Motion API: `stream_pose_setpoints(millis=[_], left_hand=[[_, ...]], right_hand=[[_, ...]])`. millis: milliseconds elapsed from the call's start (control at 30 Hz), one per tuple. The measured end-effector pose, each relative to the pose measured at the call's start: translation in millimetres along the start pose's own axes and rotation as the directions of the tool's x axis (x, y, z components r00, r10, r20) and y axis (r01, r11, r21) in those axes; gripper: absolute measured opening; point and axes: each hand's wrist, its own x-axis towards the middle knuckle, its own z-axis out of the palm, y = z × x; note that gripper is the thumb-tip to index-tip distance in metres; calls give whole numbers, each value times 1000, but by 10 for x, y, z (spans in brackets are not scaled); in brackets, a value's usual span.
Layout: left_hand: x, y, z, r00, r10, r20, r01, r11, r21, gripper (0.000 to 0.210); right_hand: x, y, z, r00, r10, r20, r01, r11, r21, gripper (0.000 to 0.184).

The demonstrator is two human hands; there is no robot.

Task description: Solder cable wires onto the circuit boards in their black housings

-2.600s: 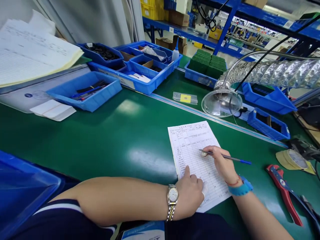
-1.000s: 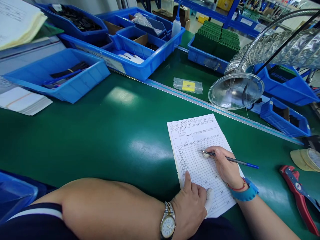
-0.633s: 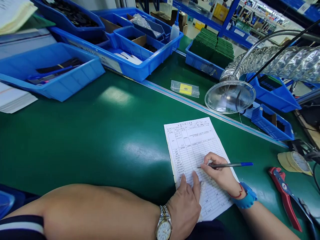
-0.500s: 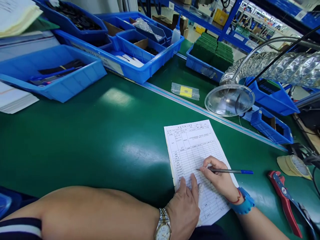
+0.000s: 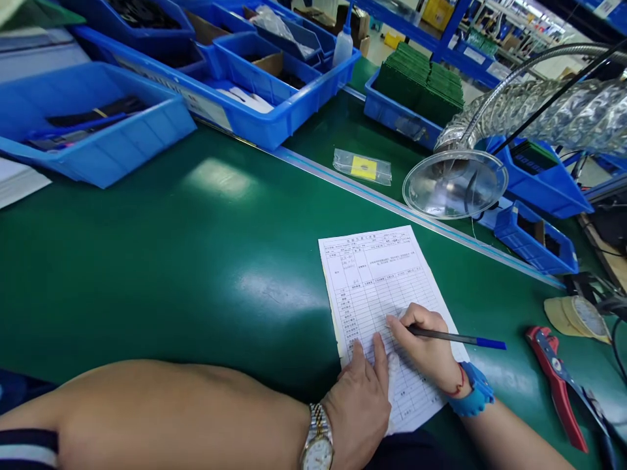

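A printed form with a ruled table and some handwriting near its top lies on the green mat. My right hand pinches a pen with a blue end; the writing tip is hidden by my fingers over the middle of the table grid. Lying flat on the form's lower left, my left hand has two fingers stretched out. Something white, perhaps a cloth or glove piece, shows beside its edge. A metal watch is on my left wrist, and a blue band on the right.
Red-handled cutters and a tape roll lie at the right. Behind the form stand a clear extraction hood, a small plastic bag and a bin of green boards. Blue bins line the left back.
The pen's blue end has swung slightly lower and to the right as my right fingers shifted. My left hand stays on the form. The whole view has moved a little.
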Motion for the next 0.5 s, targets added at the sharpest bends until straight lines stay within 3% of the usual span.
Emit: stream_pose_setpoints(millis=[500], left_hand=[[20,-42,-87,1000,24,-19,-24,1000,-9,39]], right_hand=[[6,-22,28,997,-57,57,61,997,-57,34]])
